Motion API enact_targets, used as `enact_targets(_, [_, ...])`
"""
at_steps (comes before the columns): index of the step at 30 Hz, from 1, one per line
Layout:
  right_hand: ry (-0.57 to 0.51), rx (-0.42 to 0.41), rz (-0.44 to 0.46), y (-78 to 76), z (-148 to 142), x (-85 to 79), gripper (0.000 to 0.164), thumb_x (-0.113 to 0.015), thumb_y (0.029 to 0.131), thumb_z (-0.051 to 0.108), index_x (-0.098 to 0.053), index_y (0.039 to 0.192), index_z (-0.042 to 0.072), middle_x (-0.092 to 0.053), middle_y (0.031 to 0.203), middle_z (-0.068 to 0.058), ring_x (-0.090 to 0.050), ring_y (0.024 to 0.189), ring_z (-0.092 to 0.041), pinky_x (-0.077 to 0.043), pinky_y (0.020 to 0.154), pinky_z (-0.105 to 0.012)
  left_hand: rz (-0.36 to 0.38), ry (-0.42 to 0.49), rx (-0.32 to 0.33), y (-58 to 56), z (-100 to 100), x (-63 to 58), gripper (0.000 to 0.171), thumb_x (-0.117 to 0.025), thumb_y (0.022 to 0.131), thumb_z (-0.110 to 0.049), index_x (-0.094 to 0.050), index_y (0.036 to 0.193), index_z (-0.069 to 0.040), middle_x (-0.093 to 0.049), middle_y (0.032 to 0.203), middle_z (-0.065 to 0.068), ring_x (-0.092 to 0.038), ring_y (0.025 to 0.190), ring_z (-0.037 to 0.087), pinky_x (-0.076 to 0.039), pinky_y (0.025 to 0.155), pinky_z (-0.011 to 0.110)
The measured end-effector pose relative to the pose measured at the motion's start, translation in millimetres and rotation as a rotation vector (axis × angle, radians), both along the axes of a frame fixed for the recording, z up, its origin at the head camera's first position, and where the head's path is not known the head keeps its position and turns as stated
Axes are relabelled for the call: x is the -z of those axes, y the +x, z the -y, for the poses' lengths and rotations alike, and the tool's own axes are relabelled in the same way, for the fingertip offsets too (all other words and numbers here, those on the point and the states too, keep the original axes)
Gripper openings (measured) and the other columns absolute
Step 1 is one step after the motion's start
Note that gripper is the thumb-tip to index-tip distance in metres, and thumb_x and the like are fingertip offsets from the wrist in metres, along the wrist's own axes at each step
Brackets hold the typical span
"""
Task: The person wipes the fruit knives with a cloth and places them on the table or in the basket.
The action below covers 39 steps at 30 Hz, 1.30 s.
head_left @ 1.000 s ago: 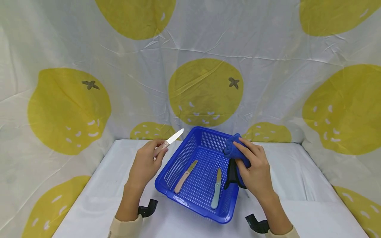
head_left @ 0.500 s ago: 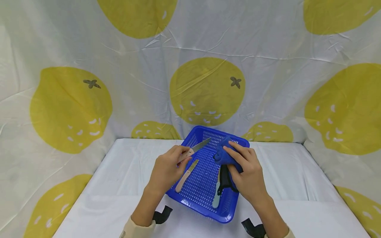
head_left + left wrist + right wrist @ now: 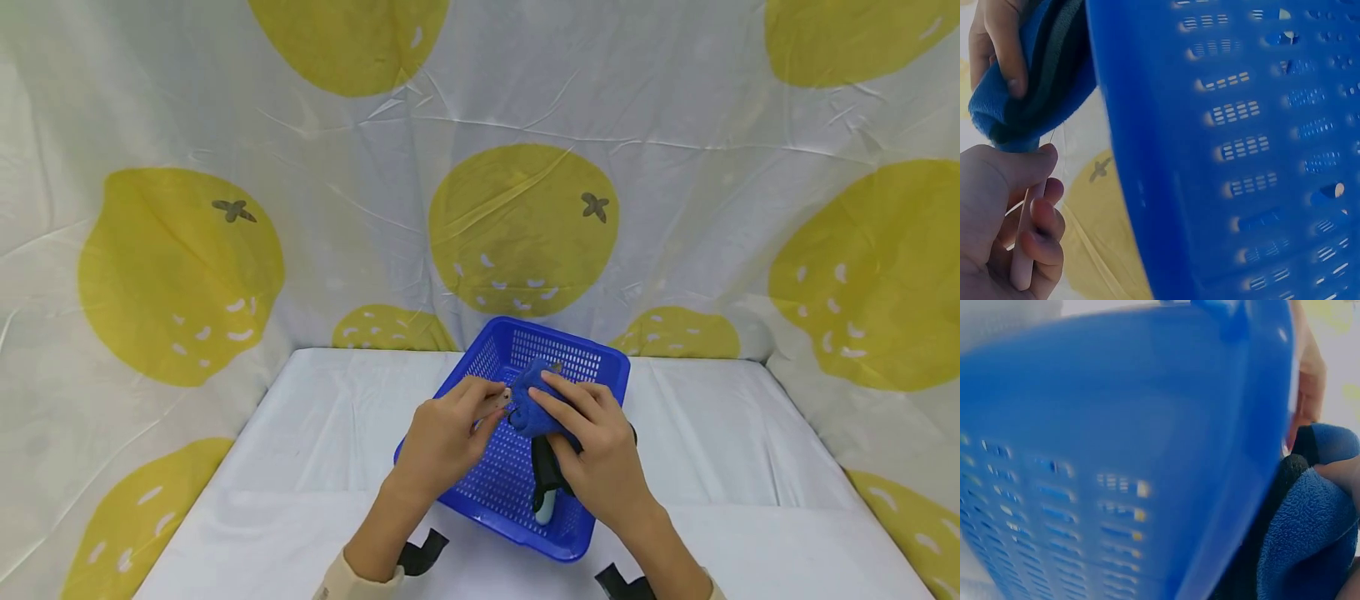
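My left hand (image 3: 442, 437) pinches the pale pink handle of a small knife (image 3: 1022, 265) between thumb and fingers. A blue cloth (image 3: 531, 410) with black trim is folded over the blade, and the blade's tip peeks out past its far side. My right hand (image 3: 598, 450) grips that cloth from above, fingers spread across it. In the right wrist view the cloth's fuzzy surface (image 3: 1304, 531) shows beside the basket rim. Both hands are over the blue perforated basket (image 3: 510, 537). Inside it lies a knife with a light blue handle (image 3: 546, 508), mostly covered by the hanging black trim.
The basket sits on a table draped in white cloth (image 3: 360, 400). A white curtain printed with yellow lemons (image 3: 525, 225) hangs behind the table. Black wrist mounts (image 3: 423, 554) stick out below the hands.
My left hand has moved right with the knife, bringing its blade into the blue cloth. The right hand has shifted left and slightly down with the cloth. The pink-handled knife in the basket is now hidden.
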State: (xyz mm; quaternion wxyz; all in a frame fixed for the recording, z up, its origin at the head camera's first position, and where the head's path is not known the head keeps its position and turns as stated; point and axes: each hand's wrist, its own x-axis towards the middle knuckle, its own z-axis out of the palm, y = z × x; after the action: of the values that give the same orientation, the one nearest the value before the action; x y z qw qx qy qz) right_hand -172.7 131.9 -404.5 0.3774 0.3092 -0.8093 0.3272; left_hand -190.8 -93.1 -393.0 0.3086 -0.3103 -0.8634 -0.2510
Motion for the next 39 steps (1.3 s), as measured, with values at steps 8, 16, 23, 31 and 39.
enact_targets(8, [0.021, -0.005, -0.01, 0.7, 6.8, 3.8, 0.054, -0.076, 0.083, -0.002, -0.072, 0.132, 0.019, -0.065, 0.142, -0.004, -0.058, 0.113, -0.025, -0.055, 0.09, -0.043, -0.063, 0.005, 0.034, 2.3, -2.5, -0.3, 0.027, -0.079, 0.09, -0.009, -0.069, 0.115, -0.008, -0.073, 0.102, 0.003, -0.075, 0.082, 0.012, -0.059, 0.066, 0.018])
enact_targets(16, [0.009, 0.019, -0.027, 0.8, 10.2, 3.3, 0.052, -0.074, 0.082, -0.004, -0.074, 0.129, 0.018, -0.067, 0.14, -0.005, -0.059, 0.111, -0.026, -0.055, 0.088, -0.044, -0.105, 0.034, 0.03, 1.8, -2.7, -0.5, 0.029, -0.084, 0.084, -0.011, -0.072, 0.111, -0.008, -0.074, 0.098, 0.003, -0.076, 0.079, 0.013, -0.06, 0.066, 0.021])
enact_targets(23, [0.017, 0.057, -0.044, -0.2, 9.4, 3.9, 0.05, -0.074, 0.081, -0.004, -0.074, 0.127, 0.017, -0.068, 0.138, -0.007, -0.059, 0.109, -0.028, -0.057, 0.087, -0.046, -0.105, 0.054, 0.057, 0.5, -1.7, 0.2, 0.026, -0.082, 0.087, -0.012, -0.072, 0.11, -0.008, -0.074, 0.097, 0.002, -0.075, 0.077, 0.012, -0.059, 0.066, 0.02])
enact_targets(31, [-0.003, 0.104, -0.06, -5.7, 0.8, 3.6, 0.048, -0.075, 0.082, -0.004, -0.075, 0.126, 0.017, -0.068, 0.138, -0.006, -0.059, 0.109, -0.03, -0.058, 0.086, -0.047, -0.088, 0.061, 0.069, -0.1, -1.0, -0.4, 0.023, -0.079, 0.091, -0.018, -0.072, 0.11, -0.007, -0.075, 0.1, 0.003, -0.073, 0.073, 0.01, -0.058, 0.063, 0.017])
enact_targets(39, [-0.006, 0.151, -0.02, -9.3, -8.8, 3.5, 0.049, -0.076, 0.084, -0.002, -0.074, 0.128, 0.018, -0.066, 0.14, -0.004, -0.058, 0.112, -0.029, -0.059, 0.088, -0.046, -0.083, 0.07, 0.078, -1.7, 0.0, 0.1, 0.023, -0.08, 0.091, -0.018, -0.072, 0.109, -0.007, -0.074, 0.101, 0.003, -0.074, 0.074, 0.011, -0.058, 0.064, 0.016])
